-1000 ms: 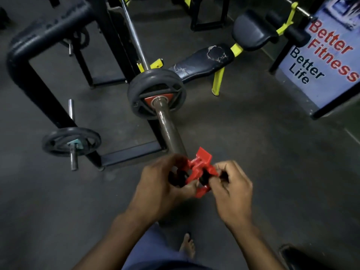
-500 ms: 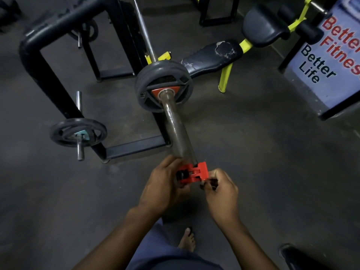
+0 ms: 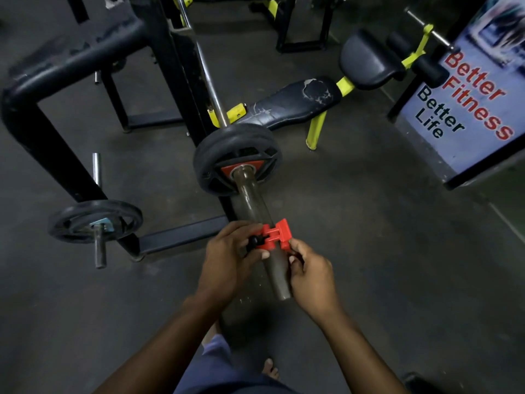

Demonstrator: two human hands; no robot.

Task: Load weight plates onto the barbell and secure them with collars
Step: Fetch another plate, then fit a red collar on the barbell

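Note:
The barbell sleeve (image 3: pixel 252 200) points toward me, its end near my right hand. One black weight plate (image 3: pixel 237 159) with a red centre sits far up the sleeve against the rack. A red collar (image 3: pixel 274 237) with a black knob is around the sleeve, a good way short of the plate. My left hand (image 3: pixel 230 258) grips the collar's left side at the knob. My right hand (image 3: pixel 311 273) pinches the collar's right side from below.
A black rack frame (image 3: pixel 56 155) stands at left, with a small plate (image 3: pixel 95 220) on a storage peg. A worn black bench (image 3: pixel 292 102) with yellow legs lies behind the plate. A fitness sign (image 3: pixel 468 106) leans at right. My bare foot (image 3: pixel 270 368) is below.
The collar was held in front of the sleeve's end, then went onto it. Now it sits farther up the sleeve, with the end of the bar showing behind it.

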